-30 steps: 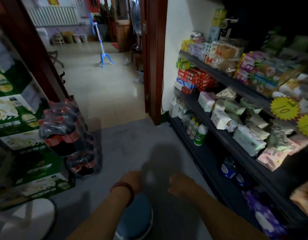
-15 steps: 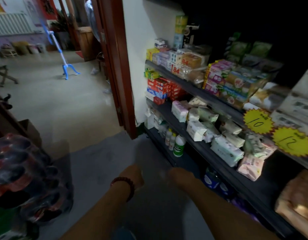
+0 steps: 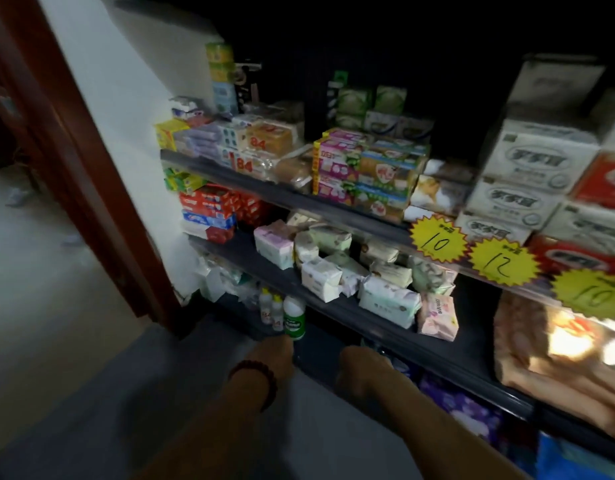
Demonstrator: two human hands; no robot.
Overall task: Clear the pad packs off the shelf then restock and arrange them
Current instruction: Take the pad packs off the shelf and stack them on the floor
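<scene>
Head: L hand, R hand fwd, low, nr shelf.

bare forearms, dark red bead bracelet on left wrist

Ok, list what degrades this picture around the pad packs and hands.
Head view: dim overall, top right nearly black; motion blur smears the pad packs, left hand and right hand; glare burns out the tan bags; wide-angle framing tilts the shelf edge.

Soft pastel pad packs, white, pink and pale green, lie jumbled at the frame's centre on the dark middle shelf. A pink pack leans at its front edge, rightmost.
</scene>
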